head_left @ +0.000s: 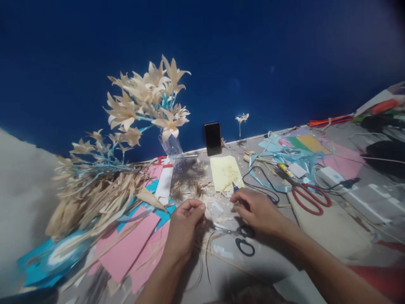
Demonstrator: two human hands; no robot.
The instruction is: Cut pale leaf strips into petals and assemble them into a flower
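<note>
My left hand is closed in a pinch, thumb against the index finger, at the middle of the work surface; whatever is between the fingertips is too small to make out. To its right, my right hand curls around what looks like a blue glue gun. Only the pointed tip and a bit of its back show, and the hand hides the rest. Black-handled scissors lie just below the right hand, blades toward the left hand. Beyond the hands is a yellow paper sheet with dried smudges.
Pale husk flowers stand in a clear vase at the back left. Dried husks and pink paper lie left. A phone leans on the blue wall. Red-handled scissors, blue ribbon and a black cord lie right.
</note>
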